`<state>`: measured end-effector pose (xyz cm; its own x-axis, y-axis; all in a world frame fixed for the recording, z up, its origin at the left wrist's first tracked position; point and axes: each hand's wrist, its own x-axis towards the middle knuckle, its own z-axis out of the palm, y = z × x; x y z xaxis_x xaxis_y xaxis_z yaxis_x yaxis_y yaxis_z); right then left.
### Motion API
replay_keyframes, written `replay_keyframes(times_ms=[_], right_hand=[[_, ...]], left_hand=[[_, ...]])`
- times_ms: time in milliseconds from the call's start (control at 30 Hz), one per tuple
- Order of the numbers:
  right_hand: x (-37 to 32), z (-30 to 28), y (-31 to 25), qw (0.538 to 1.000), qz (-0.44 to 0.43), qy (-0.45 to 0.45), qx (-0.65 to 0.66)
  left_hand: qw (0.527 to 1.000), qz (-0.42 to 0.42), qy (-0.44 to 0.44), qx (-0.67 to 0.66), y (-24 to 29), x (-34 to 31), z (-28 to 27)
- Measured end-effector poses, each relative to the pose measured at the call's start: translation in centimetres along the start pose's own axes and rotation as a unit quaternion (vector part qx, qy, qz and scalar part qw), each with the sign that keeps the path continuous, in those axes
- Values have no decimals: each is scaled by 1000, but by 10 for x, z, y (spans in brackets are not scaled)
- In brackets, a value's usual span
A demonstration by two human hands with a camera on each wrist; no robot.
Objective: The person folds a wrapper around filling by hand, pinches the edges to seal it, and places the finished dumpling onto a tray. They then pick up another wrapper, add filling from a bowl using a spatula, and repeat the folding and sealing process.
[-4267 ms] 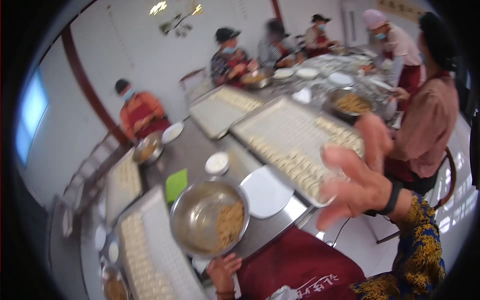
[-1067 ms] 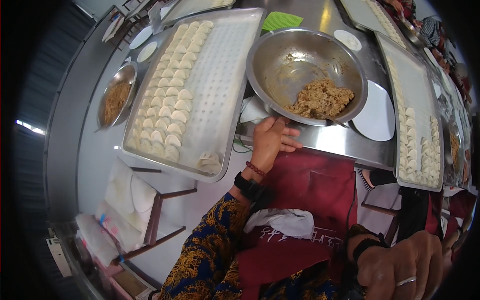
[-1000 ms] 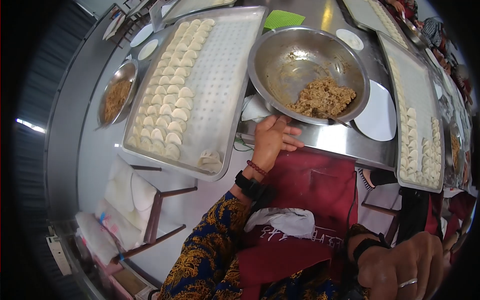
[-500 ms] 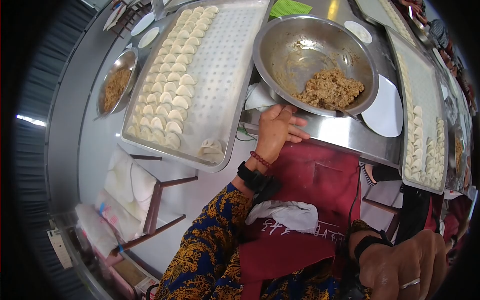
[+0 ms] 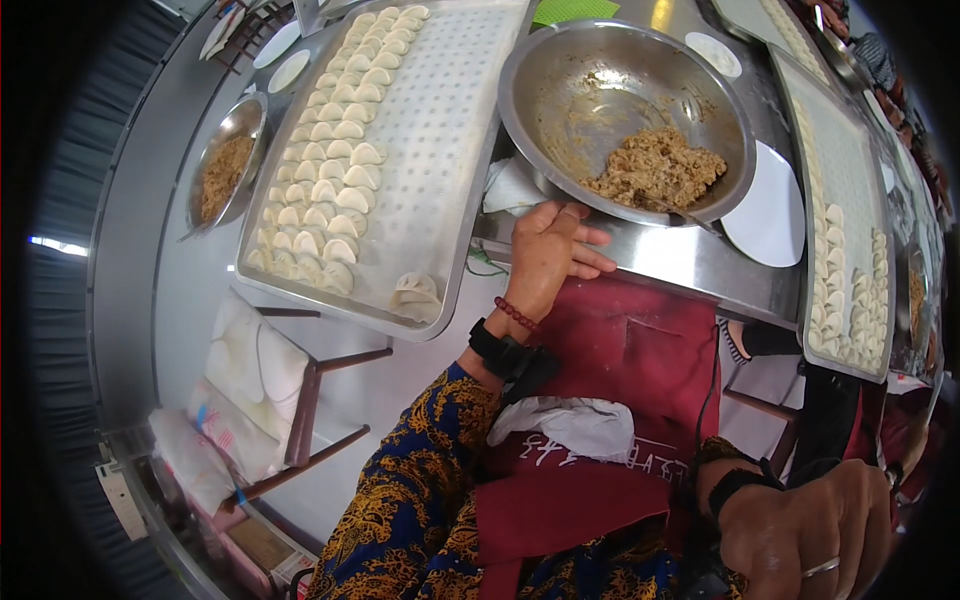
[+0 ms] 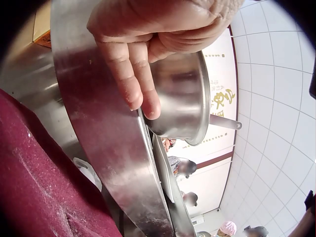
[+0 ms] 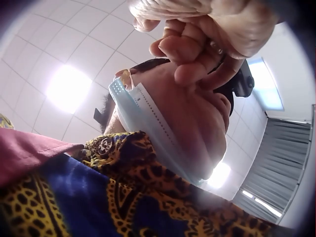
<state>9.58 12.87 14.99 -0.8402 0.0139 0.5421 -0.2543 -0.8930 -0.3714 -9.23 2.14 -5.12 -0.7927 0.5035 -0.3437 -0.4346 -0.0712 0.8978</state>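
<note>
In the head view the left hand rests at the table's front edge, just below a steel bowl of minced filling. Its fingers lie relaxed and spread, and the left wrist view shows two fingers of the left hand hanging over the edge beside the bowl. Low at the right, the right hand is raised near the camera, its back upward. The right wrist view has the right hand with loosely bent fingers and nothing held.
A tray with rows of dumplings lies left of the bowl. A white plate and another dumpling tray are at the right. A smaller filling bowl stands far left. A chair is below the tray.
The head view has swung down from the room to the table and then shifted slightly. The right hand, earlier spread in front, is now low at the right; the left hand stays at the table edge.
</note>
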Motion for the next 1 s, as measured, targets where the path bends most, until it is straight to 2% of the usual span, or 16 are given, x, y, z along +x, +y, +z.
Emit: replay_keyframes(times_ms=[133, 233, 333, 367, 400, 433, 467, 533, 567, 600, 667, 733, 833, 900, 967, 1000], right_hand=[[-1, -5, -3, 1000, -10, -1, -3], [8, -16, -8, 994, 60, -64, 60], [5, -12, -10, 995, 15, -98, 14], [-6, -7, -9, 996, -59, -73, 9], [-11, -4, -11, 989, -137, -55, 0], [-7, -5, -20, 991, -111, -74, -11], [1, -9, -16, 983, -156, -88, -32], [-2, -42, -22, 942, -242, -164, -167], [-12, -41, -18, 939, -260, -33, -222], [-18, -64, -16, 905, -303, 28, -298], [-39, -107, -29, 809, -182, 149, -539], [-69, -161, -14, 763, -106, 323, -551], [-94, -207, -14, 753, -105, 389, -519], [-100, -214, -7, 699, -17, 427, -573], [-104, -227, -1, 691, -18, 420, -587], [-103, -228, 0, 688, -14, 419, -592]], left_hand=[[1000, 0, -4, -5, 1, -1, 0], [1000, 4, -9, -1, 1, -4, 0], [999, 25, 3, -40, -9, 0, -1], [1000, 26, 7, -9, -6, -3, 0], [995, 90, -25, 28, -18, -1, -8], [995, 86, -32, 30, -17, -1, -9], [987, 144, -60, 42, -21, -1, -15], [931, 279, -102, 213, -18, -4, -20], [948, 237, -72, 200, -17, -5, -19], [988, 112, -24, 100, -11, -7, -10], [996, 57, 27, 67, -11, -3, -5], [996, 41, 38, 66, -18, 2, -13], [999, -27, -37, 13, -13, 11, -24], [995, -72, -20, -68, -45, 32, -56], [972, 200, -40, 118, -46, 9, -29], [942, 231, -74, 230, -35, 8, -31]])
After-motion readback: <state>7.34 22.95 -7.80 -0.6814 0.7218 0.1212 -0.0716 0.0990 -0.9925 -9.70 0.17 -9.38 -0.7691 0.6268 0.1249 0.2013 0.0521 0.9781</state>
